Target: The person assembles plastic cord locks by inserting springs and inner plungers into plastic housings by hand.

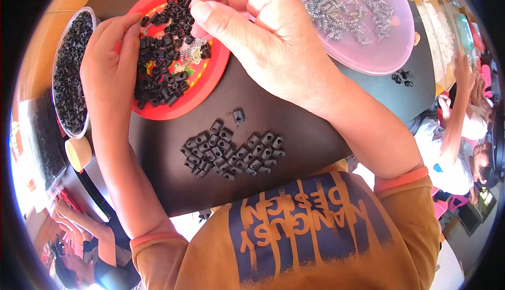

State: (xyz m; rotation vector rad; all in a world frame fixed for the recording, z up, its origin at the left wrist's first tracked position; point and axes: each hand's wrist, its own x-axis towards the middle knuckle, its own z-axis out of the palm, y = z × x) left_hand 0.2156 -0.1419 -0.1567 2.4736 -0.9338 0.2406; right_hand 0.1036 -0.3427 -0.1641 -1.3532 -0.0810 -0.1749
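Over the red plate point(210, 87), my left hand point(109, 45) is closed in a pinch, with a small black plastic piece point(144, 21) at its fingertips. My right hand point(263, 40) is held above the plate's far right side, thumb and fingers pressed together. What it grips, if anything, is hidden. Many loose black plastic pieces point(158, 87) lie on the plate, and a few metal springs point(190, 53) show among them. Nearer to me, a group of short black hollow pieces point(215, 153) stands close together on the dark table, with a single one point(239, 116) apart behind them.
A pink translucent bowl point(386, 61) of metal springs stands at the far right, with a few black bits point(402, 78) beside it. At left are an oval tub point(90, 19) of black pieces and a yellowish block point(79, 153). Other people sit on both sides.
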